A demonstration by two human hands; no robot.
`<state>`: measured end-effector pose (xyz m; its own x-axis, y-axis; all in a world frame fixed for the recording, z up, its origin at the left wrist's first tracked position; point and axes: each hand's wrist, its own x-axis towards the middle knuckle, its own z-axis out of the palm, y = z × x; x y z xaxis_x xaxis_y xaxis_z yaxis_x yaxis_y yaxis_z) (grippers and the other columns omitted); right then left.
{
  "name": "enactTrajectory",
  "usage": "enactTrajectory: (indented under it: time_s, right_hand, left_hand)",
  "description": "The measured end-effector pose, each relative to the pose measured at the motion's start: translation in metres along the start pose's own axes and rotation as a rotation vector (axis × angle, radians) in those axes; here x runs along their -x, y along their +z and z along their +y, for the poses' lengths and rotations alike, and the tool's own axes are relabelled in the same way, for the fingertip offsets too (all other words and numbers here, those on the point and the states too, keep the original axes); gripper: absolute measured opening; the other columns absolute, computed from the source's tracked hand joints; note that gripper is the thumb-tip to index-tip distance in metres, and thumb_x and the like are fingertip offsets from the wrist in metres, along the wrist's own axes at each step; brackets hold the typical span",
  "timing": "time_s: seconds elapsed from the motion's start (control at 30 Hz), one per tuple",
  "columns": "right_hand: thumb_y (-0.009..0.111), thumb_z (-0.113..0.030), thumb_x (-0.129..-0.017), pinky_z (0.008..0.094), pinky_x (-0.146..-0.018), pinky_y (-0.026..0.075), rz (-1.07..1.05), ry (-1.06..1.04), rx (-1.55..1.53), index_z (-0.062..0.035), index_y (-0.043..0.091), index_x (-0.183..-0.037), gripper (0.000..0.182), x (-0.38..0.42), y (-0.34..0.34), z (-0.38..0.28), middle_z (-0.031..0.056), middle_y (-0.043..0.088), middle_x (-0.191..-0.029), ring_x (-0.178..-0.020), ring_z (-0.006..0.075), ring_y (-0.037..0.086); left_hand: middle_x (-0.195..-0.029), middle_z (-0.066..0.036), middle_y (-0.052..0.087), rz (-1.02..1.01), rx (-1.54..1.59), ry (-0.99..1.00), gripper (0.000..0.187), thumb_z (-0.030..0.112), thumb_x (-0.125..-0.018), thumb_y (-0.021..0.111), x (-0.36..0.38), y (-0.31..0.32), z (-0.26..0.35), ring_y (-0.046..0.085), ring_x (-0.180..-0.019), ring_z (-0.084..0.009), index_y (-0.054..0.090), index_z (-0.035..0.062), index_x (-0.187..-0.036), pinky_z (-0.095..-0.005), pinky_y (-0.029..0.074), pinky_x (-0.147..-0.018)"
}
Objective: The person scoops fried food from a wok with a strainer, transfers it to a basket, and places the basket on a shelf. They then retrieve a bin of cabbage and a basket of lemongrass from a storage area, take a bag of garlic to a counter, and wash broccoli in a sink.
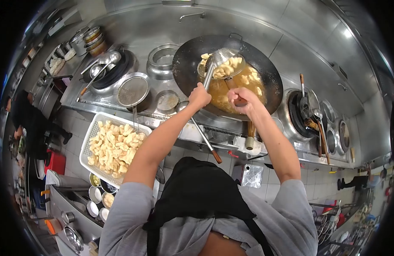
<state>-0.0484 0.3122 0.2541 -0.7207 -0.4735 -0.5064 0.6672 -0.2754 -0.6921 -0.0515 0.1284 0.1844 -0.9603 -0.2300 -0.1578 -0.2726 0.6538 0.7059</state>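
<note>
My left hand [200, 97] is closed round the metal handle of a perforated ladle [224, 54], whose bowl is over the far part of the wok. In my right hand [245, 100] is the wooden handle of a round strainer [200, 68]. Pale yellow fried pieces [229, 68] lie in the strainer, with the ladle's bowl above and partly hiding them. Beneath is a large black wok [186, 55] containing bubbling brownish oil [218, 91]. More pale pieces [250, 77] float in the oil on the right.
A white basket [87, 147] heaped with pale pieces stands at left. Between my arms, a ladle with a wooden handle [204, 137] juts over the counter edge. A bamboo brush [250, 136] is near my right forearm. Side burners hold woks and utensils. Other people [28, 121] stand far left and right.
</note>
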Motion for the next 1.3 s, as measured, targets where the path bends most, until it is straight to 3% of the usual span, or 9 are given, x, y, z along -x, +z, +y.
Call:
enactTrajectory:
  time_s: [0.03,0.17,0.27,0.37,0.63,0.93,1.07,1.13,1.3]
  right_hand:
    - [0.036,-0.001,-0.086,0.0215,-0.043,0.041,0.021,0.054,-0.128,-0.0066,0.042,-0.069,0.018,0.001,0.000,-0.003,-0.0020,0.041,-0.058,-0.045,0.0061,0.041]
    - [0.036,-0.002,-0.088,0.0198,-0.043,0.041,-0.079,0.117,-0.369,-0.0059,0.042,-0.071,0.018,0.010,-0.022,0.005,-0.0031,0.041,-0.057,-0.044,0.0049,0.040]
    - [0.037,-0.005,-0.090,0.0186,-0.042,0.042,-0.103,0.131,-0.475,-0.0058,0.042,-0.073,0.018,0.019,-0.040,0.017,-0.0041,0.041,-0.057,-0.044,0.0039,0.040]
    - [0.040,-0.007,-0.092,0.0190,-0.042,0.039,-0.101,0.101,-0.468,-0.0048,0.043,-0.078,0.015,0.037,-0.043,0.028,-0.0047,0.041,-0.059,-0.043,0.0037,0.039]
    - [0.042,-0.006,-0.092,0.0206,-0.041,0.034,-0.153,-0.036,-0.364,0.0044,0.047,-0.099,0.013,0.063,-0.051,0.046,-0.0025,0.042,-0.064,-0.043,0.0046,0.038]
    - [0.038,-0.006,-0.093,0.0225,-0.041,0.037,-0.193,-0.017,-0.399,0.0092,0.047,-0.105,0.022,0.077,-0.038,0.042,0.0002,0.042,-0.066,-0.043,0.0052,0.039]
    - [0.037,-0.006,-0.094,0.0236,-0.041,0.037,-0.225,-0.032,-0.349,0.0097,0.046,-0.107,0.023,0.081,-0.031,0.039,0.0015,0.042,-0.067,-0.043,0.0059,0.039]
    - [0.035,-0.007,-0.094,0.0239,-0.041,0.037,-0.252,-0.035,-0.383,0.0099,0.045,-0.108,0.024,0.082,-0.028,0.040,0.0021,0.042,-0.068,-0.044,0.0068,0.040]
    - [0.034,-0.007,-0.094,0.0248,-0.040,0.038,-0.215,-0.072,-0.316,0.0094,0.044,-0.108,0.023,0.083,-0.020,0.040,0.0020,0.041,-0.067,-0.043,0.0073,0.041]
  left_hand:
    - [-0.098,-0.022,0.062,0.013,-0.020,-0.021,0.036,0.013,-0.075,0.057,-0.003,0.006,0.003,0.062,-0.093,-0.0365,0.045,-0.0013,-0.105,-0.0446,0.048,-0.083]
    - [-0.101,-0.023,0.061,0.001,0.031,-0.016,0.034,0.012,-0.074,0.056,-0.018,0.012,0.010,0.060,-0.097,-0.0364,0.046,-0.0013,-0.104,-0.0450,0.048,-0.083]
    - [-0.091,-0.022,0.063,0.090,0.054,0.023,0.032,0.011,-0.074,0.056,-0.021,0.007,0.010,0.064,-0.083,-0.0339,0.047,-0.0026,-0.101,-0.0429,0.051,-0.072]
    - [-0.059,-0.009,0.050,0.028,0.475,0.062,0.029,0.003,-0.070,0.059,0.000,-0.025,0.021,0.047,-0.041,-0.0148,0.040,-0.0036,-0.091,-0.0300,0.035,-0.033]
    - [-0.057,-0.004,0.043,-0.049,1.095,0.062,0.026,-0.003,-0.071,0.053,0.037,-0.078,-0.032,0.039,-0.036,-0.0104,0.035,0.0033,-0.089,-0.0263,0.029,-0.031]
    - [-0.056,-0.004,0.043,0.377,0.953,-0.140,0.023,-0.001,-0.072,0.051,0.105,-0.066,-0.133,0.040,-0.035,-0.0121,0.038,-0.0009,-0.090,-0.0278,0.030,-0.031]
    - [-0.055,-0.003,0.042,0.295,1.091,-0.242,0.012,0.001,-0.074,0.050,0.106,-0.026,-0.168,0.038,-0.035,-0.0106,0.040,0.0026,-0.081,-0.0264,0.029,-0.031]
    - [-0.054,-0.002,0.042,-0.009,1.440,-0.301,0.010,0.008,-0.076,0.051,0.095,-0.002,-0.189,0.039,-0.038,-0.0088,0.043,0.0068,-0.070,-0.0240,0.027,-0.033]
    - [-0.054,0.000,0.043,-0.208,1.911,-0.459,0.018,0.017,-0.078,0.053,0.041,0.079,-0.239,0.041,-0.043,-0.0083,0.044,0.0102,-0.064,-0.0230,0.027,-0.035]
